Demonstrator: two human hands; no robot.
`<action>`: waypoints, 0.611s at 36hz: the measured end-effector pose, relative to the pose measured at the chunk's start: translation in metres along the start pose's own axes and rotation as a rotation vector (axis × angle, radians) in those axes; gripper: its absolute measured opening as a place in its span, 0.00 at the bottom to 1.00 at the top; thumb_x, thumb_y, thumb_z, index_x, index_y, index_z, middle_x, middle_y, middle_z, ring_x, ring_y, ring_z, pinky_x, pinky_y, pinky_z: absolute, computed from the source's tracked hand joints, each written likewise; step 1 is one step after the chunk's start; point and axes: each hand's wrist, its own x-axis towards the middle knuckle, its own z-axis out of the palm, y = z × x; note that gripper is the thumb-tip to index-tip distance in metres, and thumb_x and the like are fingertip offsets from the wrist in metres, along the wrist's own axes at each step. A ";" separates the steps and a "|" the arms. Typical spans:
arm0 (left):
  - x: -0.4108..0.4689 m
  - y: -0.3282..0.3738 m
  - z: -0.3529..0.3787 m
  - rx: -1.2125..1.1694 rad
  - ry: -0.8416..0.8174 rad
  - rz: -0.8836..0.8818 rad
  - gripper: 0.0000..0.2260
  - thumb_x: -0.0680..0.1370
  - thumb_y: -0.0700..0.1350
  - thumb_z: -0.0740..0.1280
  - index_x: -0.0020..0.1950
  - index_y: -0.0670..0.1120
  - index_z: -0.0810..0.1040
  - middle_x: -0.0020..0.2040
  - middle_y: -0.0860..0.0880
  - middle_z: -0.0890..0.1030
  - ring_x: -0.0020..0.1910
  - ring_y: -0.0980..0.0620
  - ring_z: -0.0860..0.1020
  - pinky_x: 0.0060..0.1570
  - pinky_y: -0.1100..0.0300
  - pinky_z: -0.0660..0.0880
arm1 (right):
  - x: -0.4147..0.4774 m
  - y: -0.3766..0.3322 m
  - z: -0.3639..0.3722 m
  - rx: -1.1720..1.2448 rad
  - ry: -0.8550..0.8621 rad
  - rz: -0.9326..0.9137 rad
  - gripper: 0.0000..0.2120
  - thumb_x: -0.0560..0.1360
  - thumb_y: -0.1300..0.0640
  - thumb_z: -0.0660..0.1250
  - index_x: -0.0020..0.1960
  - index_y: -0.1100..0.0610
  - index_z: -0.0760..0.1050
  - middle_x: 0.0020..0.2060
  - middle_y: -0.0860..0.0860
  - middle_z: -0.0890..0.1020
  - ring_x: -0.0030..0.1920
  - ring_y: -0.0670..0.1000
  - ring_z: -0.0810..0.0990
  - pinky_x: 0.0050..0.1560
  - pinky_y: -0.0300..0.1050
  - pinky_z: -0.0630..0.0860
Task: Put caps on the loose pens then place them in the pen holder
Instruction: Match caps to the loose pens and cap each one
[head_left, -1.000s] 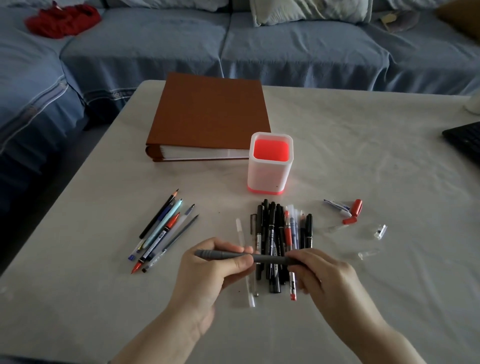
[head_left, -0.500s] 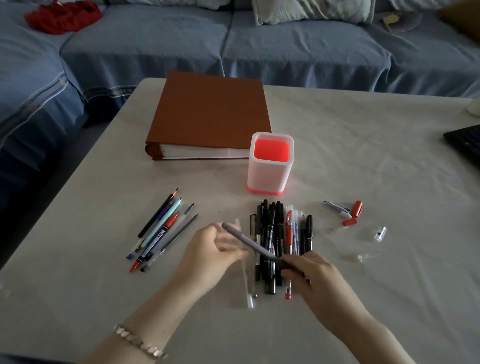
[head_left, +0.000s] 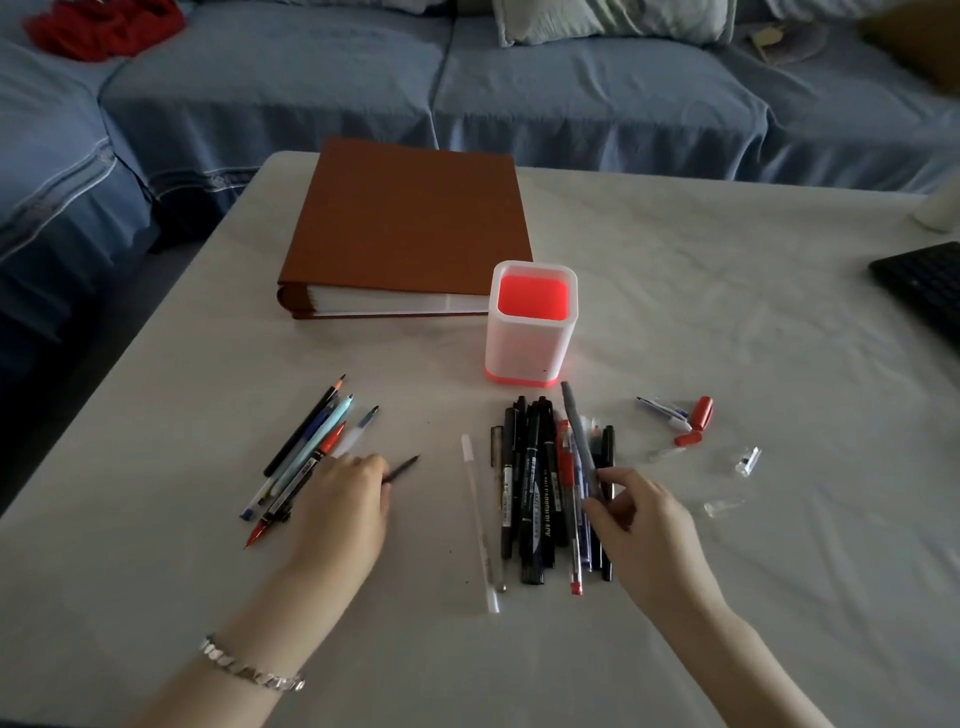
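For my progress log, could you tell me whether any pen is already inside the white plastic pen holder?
No, the white plastic pen holder shows only its bare red inside.

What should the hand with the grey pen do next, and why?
Probably lift the grey pen and drop it into the pen holder: the right hand pinches it, it looks capped, and its tip points at the holder.

Pen holder (head_left: 530, 332) stands behind the pens (head_left: 545, 493), binder (head_left: 405, 228) at its left

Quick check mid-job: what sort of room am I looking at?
Most likely a home living room: a blue-covered sofa with a cushion behind a cloth-covered table holding a brown album.
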 end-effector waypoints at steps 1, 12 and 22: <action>0.000 0.002 0.001 -0.029 -0.006 0.021 0.03 0.67 0.35 0.72 0.38 0.39 0.80 0.34 0.42 0.81 0.37 0.39 0.78 0.34 0.51 0.77 | -0.001 -0.001 0.002 -0.007 -0.018 -0.005 0.11 0.73 0.56 0.66 0.56 0.53 0.75 0.31 0.45 0.72 0.31 0.44 0.70 0.33 0.33 0.68; -0.013 0.034 -0.014 -0.501 0.030 0.042 0.03 0.77 0.43 0.62 0.48 0.50 0.72 0.40 0.53 0.75 0.33 0.55 0.73 0.32 0.69 0.68 | 0.011 0.030 -0.036 -0.100 0.097 -0.010 0.06 0.71 0.61 0.68 0.47 0.56 0.80 0.37 0.50 0.80 0.37 0.51 0.77 0.39 0.38 0.69; -0.021 0.057 -0.017 -0.704 -0.080 0.024 0.06 0.75 0.43 0.64 0.42 0.54 0.75 0.37 0.52 0.79 0.24 0.58 0.74 0.30 0.67 0.71 | 0.051 0.075 -0.078 -0.253 0.098 0.320 0.15 0.73 0.55 0.66 0.58 0.56 0.74 0.51 0.59 0.75 0.51 0.60 0.75 0.48 0.46 0.68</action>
